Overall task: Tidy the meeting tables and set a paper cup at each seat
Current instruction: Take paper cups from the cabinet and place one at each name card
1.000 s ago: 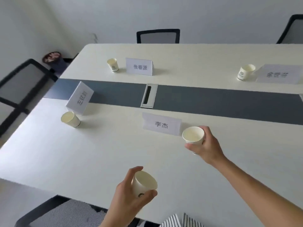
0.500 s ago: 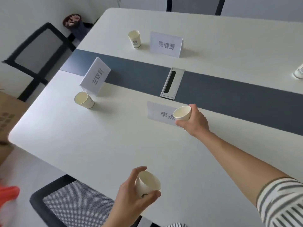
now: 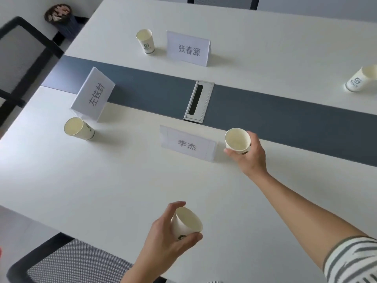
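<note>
Paper cup (image 3: 237, 140) shifted beside card (image 3: 187, 145) | right hand (image 3: 251, 158) gripping | left hand (image 3: 163, 240) gripping second cup (image 3: 186, 223)

far right cup (image 3: 359, 81) cut by edge; left chair (image 3: 18, 52) blurred

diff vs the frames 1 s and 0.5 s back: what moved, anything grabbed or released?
The right hand carried its paper cup forward, away from the person, to the right end of the near name card, close to the grey strip; it still grips it. Unchanged: the left hand holds the second cup. Nothing released.
</note>
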### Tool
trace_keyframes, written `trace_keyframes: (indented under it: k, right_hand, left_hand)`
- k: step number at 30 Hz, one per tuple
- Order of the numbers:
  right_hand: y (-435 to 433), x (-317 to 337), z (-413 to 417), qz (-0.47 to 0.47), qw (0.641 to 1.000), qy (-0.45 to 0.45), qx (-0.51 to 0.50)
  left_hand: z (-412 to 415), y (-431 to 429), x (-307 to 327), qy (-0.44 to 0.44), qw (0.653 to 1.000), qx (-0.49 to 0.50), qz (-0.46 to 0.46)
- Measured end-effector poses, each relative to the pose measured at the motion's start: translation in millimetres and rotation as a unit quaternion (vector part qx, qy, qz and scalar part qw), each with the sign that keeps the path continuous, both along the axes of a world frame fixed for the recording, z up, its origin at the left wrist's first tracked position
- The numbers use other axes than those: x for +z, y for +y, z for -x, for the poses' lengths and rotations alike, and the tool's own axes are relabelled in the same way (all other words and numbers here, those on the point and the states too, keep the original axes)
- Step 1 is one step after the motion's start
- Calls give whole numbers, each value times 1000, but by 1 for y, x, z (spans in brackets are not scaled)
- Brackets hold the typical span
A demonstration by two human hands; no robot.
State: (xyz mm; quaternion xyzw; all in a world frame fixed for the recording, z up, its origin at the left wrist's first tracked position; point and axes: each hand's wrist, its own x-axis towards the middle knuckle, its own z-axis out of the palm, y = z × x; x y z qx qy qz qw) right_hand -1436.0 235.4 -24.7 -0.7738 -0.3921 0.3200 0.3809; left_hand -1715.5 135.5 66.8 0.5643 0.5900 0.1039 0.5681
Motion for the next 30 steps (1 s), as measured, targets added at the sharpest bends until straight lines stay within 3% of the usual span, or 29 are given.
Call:
trace_keyframes:
  k: [7, 15, 23, 30]
  right_hand:
    - [-21, -40, -3, 51, 998, 4, -22]
    - [-66, -5, -15, 103, 994, -25, -17]
    - [-196, 97, -2, 47, 996, 25, -70]
    - [-294, 124, 37, 14, 975, 117, -187]
  left_hand:
    - [10, -3, -1, 18, 1000, 13, -12]
    - [-5, 5, 7, -19, 998, -31, -51]
    - [-52, 13, 21, -66, 979, -163, -103]
    - [-88, -22, 30, -122, 928, -327, -133]
